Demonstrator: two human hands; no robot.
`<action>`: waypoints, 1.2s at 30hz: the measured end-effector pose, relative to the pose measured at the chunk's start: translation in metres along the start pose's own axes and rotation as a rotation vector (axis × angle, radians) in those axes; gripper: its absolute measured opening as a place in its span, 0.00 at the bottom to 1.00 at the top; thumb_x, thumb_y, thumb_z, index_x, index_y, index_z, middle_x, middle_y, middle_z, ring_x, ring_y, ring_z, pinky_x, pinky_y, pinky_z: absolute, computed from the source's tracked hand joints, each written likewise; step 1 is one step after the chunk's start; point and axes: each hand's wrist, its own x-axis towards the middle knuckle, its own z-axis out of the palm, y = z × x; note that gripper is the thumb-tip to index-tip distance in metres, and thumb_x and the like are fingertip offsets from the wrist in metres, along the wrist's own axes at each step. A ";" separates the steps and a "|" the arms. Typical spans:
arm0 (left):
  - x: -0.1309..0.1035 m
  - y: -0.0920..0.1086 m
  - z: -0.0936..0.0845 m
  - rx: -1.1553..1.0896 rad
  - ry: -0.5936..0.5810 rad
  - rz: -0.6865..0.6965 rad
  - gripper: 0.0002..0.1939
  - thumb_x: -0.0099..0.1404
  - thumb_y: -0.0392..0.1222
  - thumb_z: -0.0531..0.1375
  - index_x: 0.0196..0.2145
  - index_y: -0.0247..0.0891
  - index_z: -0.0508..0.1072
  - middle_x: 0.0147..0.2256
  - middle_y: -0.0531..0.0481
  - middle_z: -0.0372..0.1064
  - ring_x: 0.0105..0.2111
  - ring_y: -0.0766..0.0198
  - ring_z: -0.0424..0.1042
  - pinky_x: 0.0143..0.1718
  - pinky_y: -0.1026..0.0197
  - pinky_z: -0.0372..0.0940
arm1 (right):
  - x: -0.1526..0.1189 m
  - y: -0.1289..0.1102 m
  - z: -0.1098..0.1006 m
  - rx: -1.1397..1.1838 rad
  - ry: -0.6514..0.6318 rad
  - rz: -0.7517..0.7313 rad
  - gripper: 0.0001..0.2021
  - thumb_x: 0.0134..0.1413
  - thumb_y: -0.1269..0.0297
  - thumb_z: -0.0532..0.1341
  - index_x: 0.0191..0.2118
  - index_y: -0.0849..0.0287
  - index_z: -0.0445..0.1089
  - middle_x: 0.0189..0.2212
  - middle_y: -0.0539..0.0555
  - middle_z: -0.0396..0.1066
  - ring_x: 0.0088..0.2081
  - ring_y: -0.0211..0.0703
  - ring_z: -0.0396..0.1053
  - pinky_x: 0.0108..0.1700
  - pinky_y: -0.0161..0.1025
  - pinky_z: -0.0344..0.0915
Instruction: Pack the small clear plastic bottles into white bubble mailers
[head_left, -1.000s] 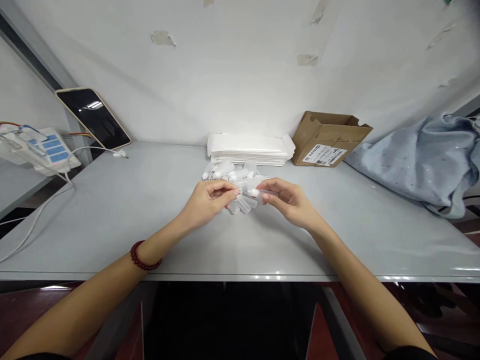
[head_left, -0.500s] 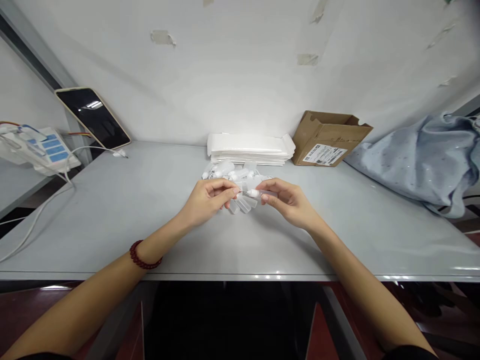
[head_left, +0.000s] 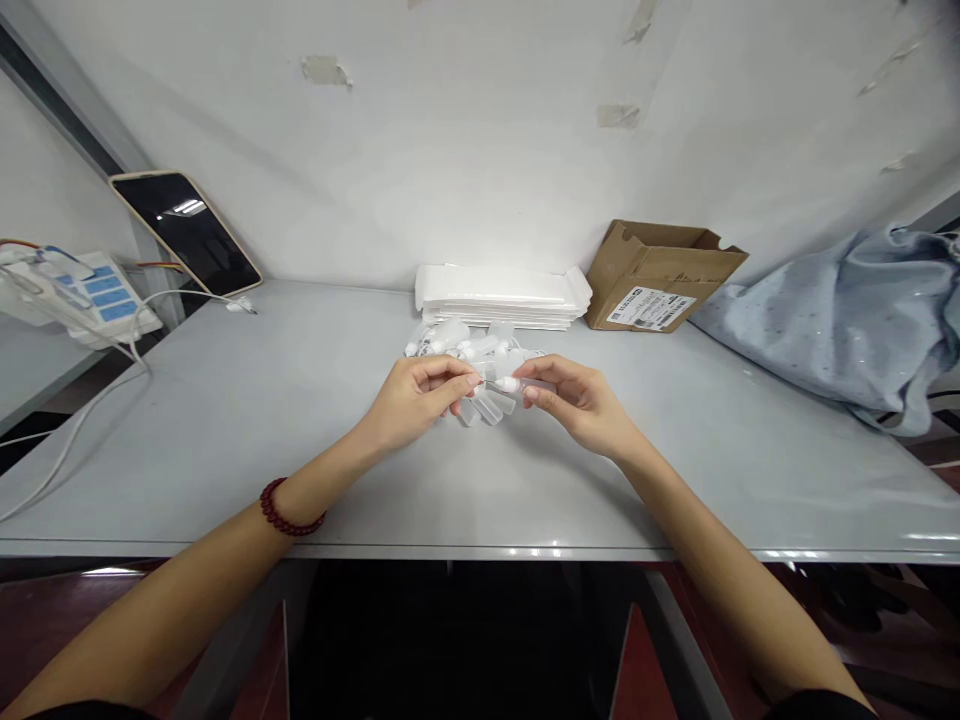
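Between the thumb and fingers of my right hand (head_left: 581,400) lies a small translucent tube with a white tip (head_left: 508,384), pointing left. My left hand (head_left: 420,395) pinches something small and thin near that tip; what it is, I cannot make out. The two hands are close together but apart, just above the grey table. Behind and beneath them is a pile of similar translucent white pieces (head_left: 487,405), some with white tips, partly hidden by the fingers.
A stack of flat white packs (head_left: 501,292) lies against the wall, beside an open cardboard box (head_left: 660,275). At right is a light blue cloth bag (head_left: 832,320). A phone (head_left: 187,235) leans at left, near a power strip (head_left: 109,295) and white cable (head_left: 82,430).
Both hands hold nearly the same position and the same grip. The view has tilted very slightly; nothing else visibly differs.
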 end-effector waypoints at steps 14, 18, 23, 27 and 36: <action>-0.001 0.003 0.001 0.028 -0.002 0.028 0.07 0.60 0.41 0.62 0.28 0.35 0.77 0.25 0.52 0.72 0.22 0.71 0.68 0.25 0.68 0.65 | 0.000 -0.001 0.000 -0.020 -0.001 0.031 0.09 0.58 0.59 0.61 0.42 0.58 0.71 0.37 0.54 0.72 0.35 0.40 0.68 0.39 0.40 0.66; -0.001 0.004 0.002 0.043 0.001 0.037 0.07 0.60 0.39 0.62 0.27 0.35 0.77 0.24 0.52 0.72 0.22 0.70 0.68 0.26 0.68 0.66 | 0.000 -0.002 0.000 -0.108 0.009 0.043 0.10 0.58 0.59 0.61 0.41 0.58 0.71 0.37 0.54 0.73 0.35 0.40 0.67 0.38 0.41 0.63; -0.001 0.005 0.003 0.049 -0.001 0.043 0.07 0.60 0.39 0.61 0.26 0.35 0.76 0.23 0.53 0.71 0.23 0.70 0.68 0.26 0.68 0.67 | 0.000 -0.001 0.000 -0.129 0.016 0.034 0.10 0.58 0.58 0.61 0.41 0.58 0.71 0.37 0.54 0.73 0.34 0.41 0.66 0.37 0.41 0.62; -0.001 0.004 0.003 0.051 -0.003 0.042 0.07 0.60 0.39 0.61 0.26 0.35 0.76 0.23 0.53 0.71 0.23 0.69 0.68 0.26 0.68 0.67 | -0.001 0.001 0.002 -0.099 0.007 0.029 0.10 0.58 0.58 0.61 0.41 0.58 0.71 0.37 0.54 0.73 0.35 0.41 0.67 0.37 0.41 0.63; -0.002 0.000 0.002 0.051 0.037 0.070 0.06 0.59 0.40 0.63 0.28 0.36 0.78 0.26 0.52 0.74 0.24 0.69 0.69 0.27 0.67 0.67 | -0.001 -0.002 0.007 -0.034 0.027 0.054 0.11 0.57 0.56 0.62 0.41 0.58 0.71 0.35 0.53 0.73 0.30 0.37 0.67 0.34 0.40 0.67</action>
